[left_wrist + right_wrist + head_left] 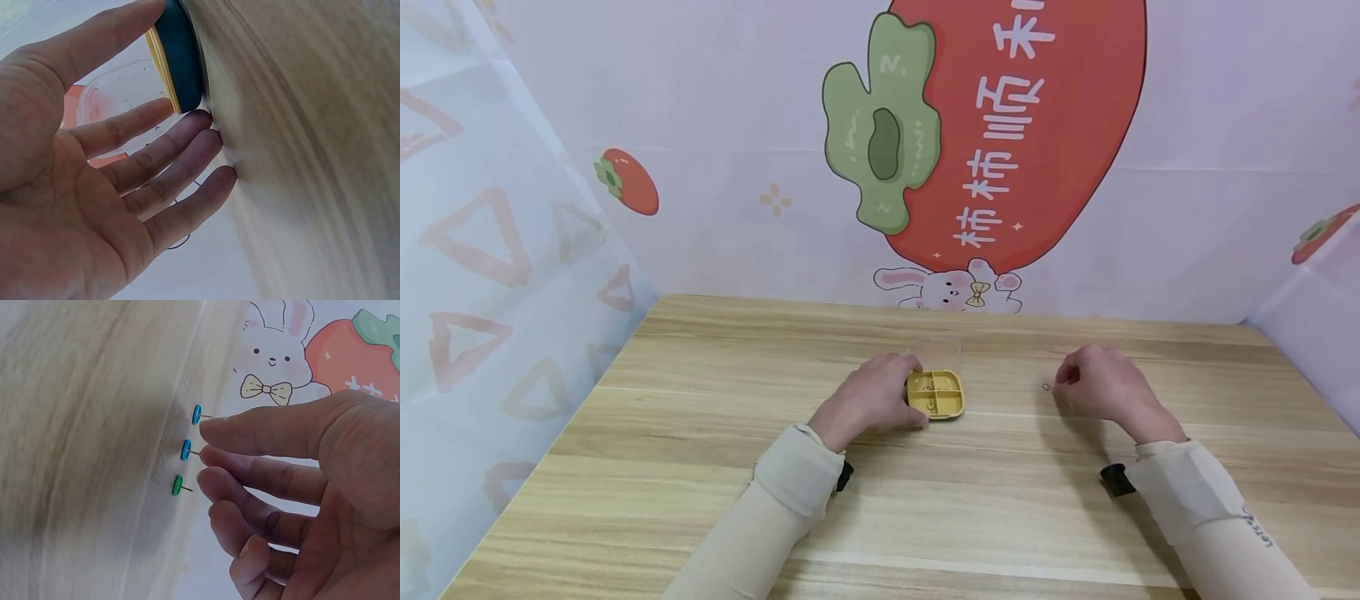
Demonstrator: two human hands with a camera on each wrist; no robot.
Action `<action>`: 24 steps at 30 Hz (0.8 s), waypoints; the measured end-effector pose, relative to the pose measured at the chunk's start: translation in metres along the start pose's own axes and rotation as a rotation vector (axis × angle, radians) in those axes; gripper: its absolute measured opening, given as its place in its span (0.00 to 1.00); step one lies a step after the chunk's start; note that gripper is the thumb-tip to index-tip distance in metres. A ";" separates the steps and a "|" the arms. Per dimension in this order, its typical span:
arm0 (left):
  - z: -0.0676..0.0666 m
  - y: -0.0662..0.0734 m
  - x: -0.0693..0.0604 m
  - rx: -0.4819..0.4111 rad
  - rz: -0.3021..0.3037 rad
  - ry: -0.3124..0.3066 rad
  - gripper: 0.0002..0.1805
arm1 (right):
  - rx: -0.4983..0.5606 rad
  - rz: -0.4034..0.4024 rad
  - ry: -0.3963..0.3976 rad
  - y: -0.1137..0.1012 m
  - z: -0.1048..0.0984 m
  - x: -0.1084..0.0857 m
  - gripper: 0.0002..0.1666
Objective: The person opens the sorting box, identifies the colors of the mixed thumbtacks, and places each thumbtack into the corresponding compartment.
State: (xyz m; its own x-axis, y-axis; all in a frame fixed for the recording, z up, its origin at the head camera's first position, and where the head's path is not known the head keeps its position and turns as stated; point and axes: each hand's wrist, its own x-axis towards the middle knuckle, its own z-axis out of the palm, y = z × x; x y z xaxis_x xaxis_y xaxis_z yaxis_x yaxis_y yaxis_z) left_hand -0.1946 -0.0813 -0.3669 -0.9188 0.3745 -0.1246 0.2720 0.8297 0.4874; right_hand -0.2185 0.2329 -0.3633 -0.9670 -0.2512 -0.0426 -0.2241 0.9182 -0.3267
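A small yellow box point(957, 393) with a dark green outside and a four-part inside stands on the table, its clear lid point(942, 352) raised at the back. My left hand point(871, 393) holds its left side, the thumb point(119, 34) and index finger point(125, 129) on opposite edges. A few tiny marks or items show in the left compartments, too small to tell. To the right, my right hand point(1103, 383) hovers with loosely bent fingers by two blue thumbtacks point(186, 450) and a green thumbtack point(178, 485), pins upward. Its fingertips are close to the blue ones; I cannot tell whether they touch.
The wooden table point(970, 508) runs back to a printed cloth wall point(737, 250) with a large persimmon and a rabbit. Another cloth point(490, 333) closes the left side. Black wrist straps point(1117, 480) show below both sleeves.
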 end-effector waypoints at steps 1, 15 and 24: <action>0.000 0.000 0.000 0.000 0.000 0.001 0.37 | -0.001 0.002 -0.004 0.000 0.000 0.000 0.03; 0.000 -0.001 0.000 -0.002 0.003 0.004 0.37 | -0.029 0.033 -0.035 0.003 0.000 0.001 0.04; 0.001 -0.001 0.000 -0.005 0.010 0.010 0.37 | -0.054 0.014 -0.021 0.005 0.002 0.000 0.07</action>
State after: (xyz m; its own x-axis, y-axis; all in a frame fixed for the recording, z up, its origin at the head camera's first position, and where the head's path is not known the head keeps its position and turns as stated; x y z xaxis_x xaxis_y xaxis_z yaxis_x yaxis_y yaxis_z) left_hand -0.1949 -0.0817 -0.3678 -0.9188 0.3787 -0.1112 0.2798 0.8237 0.4931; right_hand -0.2197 0.2373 -0.3668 -0.9674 -0.2444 -0.0669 -0.2176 0.9366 -0.2745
